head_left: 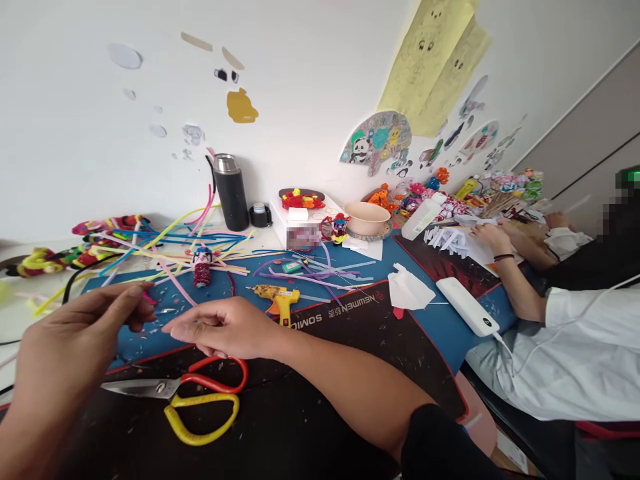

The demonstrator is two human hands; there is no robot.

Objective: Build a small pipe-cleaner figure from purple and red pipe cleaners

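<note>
My left hand (75,340) is at the lower left, its fingers pinched on a small pink pipe-cleaner piece (149,298). My right hand (225,328) reaches in from the right, fingers curled and pressed together, its fingertips close to the left hand's. What the right fingers hold is too small to make out. Both hands hover over the blue and black desk mat (350,320). Scissors with a red and a yellow handle (200,400) lie just below my right hand. A yellow glue gun (277,298) lies right of it.
Several loose pipe cleaners (175,243) and a small figure (202,265) lie behind the hands. A black flask (231,191), a white box (300,227) and a bowl (367,218) stand by the wall. Another person (575,347) sits at right, their hands on paper pieces (450,240).
</note>
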